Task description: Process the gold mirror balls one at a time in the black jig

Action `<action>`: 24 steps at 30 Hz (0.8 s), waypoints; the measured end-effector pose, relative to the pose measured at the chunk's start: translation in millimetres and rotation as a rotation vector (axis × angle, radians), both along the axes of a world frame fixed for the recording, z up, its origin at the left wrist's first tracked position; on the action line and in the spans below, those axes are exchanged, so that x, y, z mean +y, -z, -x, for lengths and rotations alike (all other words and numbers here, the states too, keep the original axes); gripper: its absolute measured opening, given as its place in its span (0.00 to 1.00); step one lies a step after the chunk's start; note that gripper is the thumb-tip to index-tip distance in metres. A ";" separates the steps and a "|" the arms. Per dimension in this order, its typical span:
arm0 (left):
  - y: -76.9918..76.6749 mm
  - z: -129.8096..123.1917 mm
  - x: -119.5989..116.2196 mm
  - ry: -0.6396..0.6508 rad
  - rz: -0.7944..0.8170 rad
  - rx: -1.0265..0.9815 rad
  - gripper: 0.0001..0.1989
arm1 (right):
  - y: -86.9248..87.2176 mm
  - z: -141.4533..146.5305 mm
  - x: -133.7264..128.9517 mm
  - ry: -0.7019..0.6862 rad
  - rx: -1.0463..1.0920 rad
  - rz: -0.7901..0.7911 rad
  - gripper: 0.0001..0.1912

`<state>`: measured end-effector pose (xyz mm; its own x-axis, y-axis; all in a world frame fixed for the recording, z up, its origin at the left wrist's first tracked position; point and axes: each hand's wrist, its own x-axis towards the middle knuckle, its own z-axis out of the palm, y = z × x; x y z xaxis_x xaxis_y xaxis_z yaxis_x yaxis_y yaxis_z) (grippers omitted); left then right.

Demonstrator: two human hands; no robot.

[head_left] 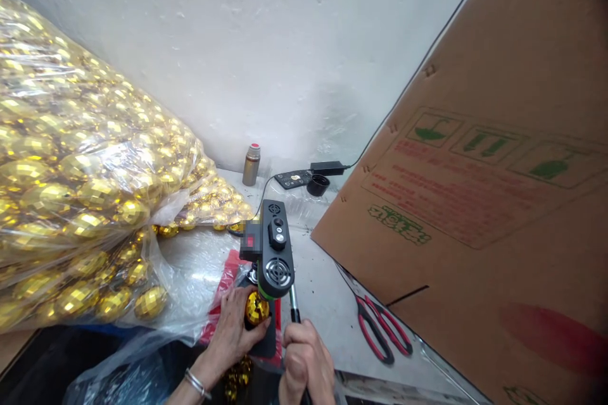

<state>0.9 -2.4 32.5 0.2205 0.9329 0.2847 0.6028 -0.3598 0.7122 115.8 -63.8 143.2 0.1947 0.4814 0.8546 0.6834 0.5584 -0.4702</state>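
Note:
A shiny gold faceted ball (257,308) is gripped between the thumb and fingers of my left hand (234,323). It sits right under the head of a black bench press machine (276,240), above the machine's dark base (265,347). My right hand (306,361) is wrapped round the black-ended lever (294,307) on the machine's right side. A red plastic sheet (223,294) lies under the base. Below my left hand, more gold balls (239,376) hang at the table's front edge.
A big clear bag of gold balls (85,202) fills the left. A large cardboard box (475,202) leans at right, beside red-handled pliers (380,329). Behind the machine are a bottle (251,164), a black cap (318,185) and a power adapter (327,168) with its cord.

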 end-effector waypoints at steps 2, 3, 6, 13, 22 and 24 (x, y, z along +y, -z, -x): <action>0.5 -0.4 0.0 -0.004 0.003 0.003 0.18 | 2.1 3.0 -0.6 0.021 0.033 0.002 0.18; 0.7 -0.4 -0.1 -0.005 0.007 0.003 0.18 | 2.6 4.1 -0.7 0.032 0.046 0.006 0.18; 1.0 -0.3 -0.5 -0.003 0.019 0.001 0.17 | 3.6 6.4 -0.3 0.051 0.066 0.018 0.18; -0.2 -0.4 -0.6 -0.011 0.030 0.004 0.17 | 7.5 7.1 -0.4 0.048 0.072 0.009 0.17; 1.2 -0.8 0.2 -0.026 0.029 -0.015 0.19 | 20.4 0.4 5.5 0.028 0.026 -0.058 0.18; 2.6 -1.0 0.6 -0.027 0.031 -0.022 0.19 | 24.4 -1.8 8.8 0.017 0.004 -0.110 0.18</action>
<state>1.8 -1.8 29.9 0.1885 0.9471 0.2599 0.5958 -0.3206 0.7363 117.6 -55.0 118.8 0.2058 0.3816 0.9011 0.6912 0.5951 -0.4099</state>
